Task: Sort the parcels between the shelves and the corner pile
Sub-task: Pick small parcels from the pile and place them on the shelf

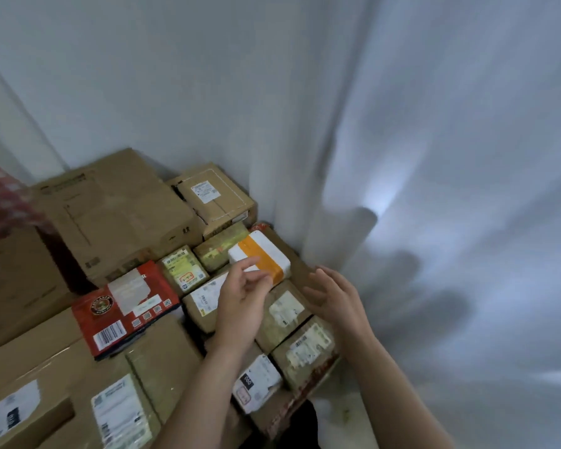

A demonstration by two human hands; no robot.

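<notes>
Fingers [245,266] of the left hand [240,298] are loosely curled, thumb and forefinger apart, and hold nothing. Their tips overlap the near edge of the white parcel [266,251]; whether they touch it cannot be told. Right hand [334,298] is held flat with its fingers [323,278] straight and slightly spread. It also holds nothing and is poised over the right side of the pile [162,348].

Count: two hands and roughly fourteen parcels, several partly hidden.
- One white parcel, banded by one strip of orange tape, lies on top at the back right.
- One red box [127,306] lies tilted at mid-left.
- Two big cartons stand at the back: a plain one [117,209] and a labelled one [214,196].
- The rest are brown cartons and taped brown packets, most with one white label.

Writing:
- The red box bears a round emblem, a barcode, a row of small square codes and white lettering ending in "R".
- The packet [256,380] between the forearms has a black tag reading "060".
- A small packet [183,270] carries a label marked in yellow.
- All other print is too blurred to read.

Edges:
- The pile fills the corner, tight against the wall [175,92].
- The curtain [434,157] hangs just beside its right edge.
- A pale strip of floor [337,413] shows at lower right.
- A blurred red checked item [0,205] cuts in at the left edge.
</notes>
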